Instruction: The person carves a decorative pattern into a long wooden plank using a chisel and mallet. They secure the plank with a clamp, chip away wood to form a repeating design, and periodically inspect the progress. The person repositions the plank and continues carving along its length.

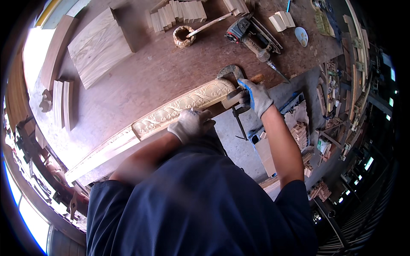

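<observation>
A long pale wooden beam [164, 114], its upper face carved with round swirl patterns, lies slantwise along the near edge of the workbench. My gloved left hand [189, 125] rests at the beam's near side with its fingers curled. Whatever lies within those fingers is hidden. At the beam's right end, my right hand [257, 98], in a grey and blue glove, closes round a small wooden block [230, 100] beside the beam. A dark metal C-clamp [230, 70] sits at that same end, and its screw and bar [240, 123] hang below the bench edge.
Beyond the beam, a power tool with a pointed tip [256, 42] lies near a crusted pot [183, 37] with a stick in it. Wood strips [183, 12], a broad board [100, 49] and upright slats [64, 104] occupy the bench. Wood offcuts [301, 134] are stacked at lower right.
</observation>
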A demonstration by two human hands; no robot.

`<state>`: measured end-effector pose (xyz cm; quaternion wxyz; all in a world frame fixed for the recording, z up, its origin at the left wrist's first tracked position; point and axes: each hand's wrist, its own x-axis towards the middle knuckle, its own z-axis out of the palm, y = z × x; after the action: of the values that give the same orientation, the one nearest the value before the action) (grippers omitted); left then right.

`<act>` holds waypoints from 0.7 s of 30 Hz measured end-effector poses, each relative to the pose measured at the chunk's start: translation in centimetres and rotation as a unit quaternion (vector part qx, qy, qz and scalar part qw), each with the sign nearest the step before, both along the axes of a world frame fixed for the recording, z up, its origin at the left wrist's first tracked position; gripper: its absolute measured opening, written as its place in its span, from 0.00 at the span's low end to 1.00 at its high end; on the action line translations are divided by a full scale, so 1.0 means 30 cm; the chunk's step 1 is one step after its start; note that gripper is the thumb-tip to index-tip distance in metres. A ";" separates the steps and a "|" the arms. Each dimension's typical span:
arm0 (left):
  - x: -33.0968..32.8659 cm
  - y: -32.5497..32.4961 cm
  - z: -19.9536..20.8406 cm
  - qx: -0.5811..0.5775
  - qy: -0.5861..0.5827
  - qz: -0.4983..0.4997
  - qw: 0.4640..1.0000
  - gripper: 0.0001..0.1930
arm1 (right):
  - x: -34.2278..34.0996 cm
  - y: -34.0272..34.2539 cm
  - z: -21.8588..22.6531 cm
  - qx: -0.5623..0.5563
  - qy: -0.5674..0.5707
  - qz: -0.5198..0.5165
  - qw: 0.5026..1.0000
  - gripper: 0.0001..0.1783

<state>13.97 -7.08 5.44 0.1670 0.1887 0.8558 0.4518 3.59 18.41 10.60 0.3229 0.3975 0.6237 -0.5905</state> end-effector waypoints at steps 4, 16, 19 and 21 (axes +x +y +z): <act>-0.013 -0.010 0.034 0.085 -0.045 0.040 0.995 0.14 | 0.071 -0.040 0.049 -0.014 0.078 -0.014 0.997 0.14; -0.020 -0.054 0.072 0.064 -0.006 -0.096 0.993 0.08 | 0.109 0.033 0.073 0.053 0.164 -0.005 0.985 0.13; 0.041 -0.027 -0.041 0.118 -0.073 -0.004 0.990 0.08 | 0.056 0.028 0.028 0.131 0.179 0.042 0.974 0.12; 0.055 -0.017 -0.089 0.111 -0.081 -0.027 0.990 0.09 | 0.038 0.004 0.019 0.122 0.175 0.045 0.976 0.11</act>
<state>15.61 -7.60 2.77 0.2261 0.1921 0.7782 0.5535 4.74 18.54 11.17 0.1840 0.2959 0.7553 -0.5551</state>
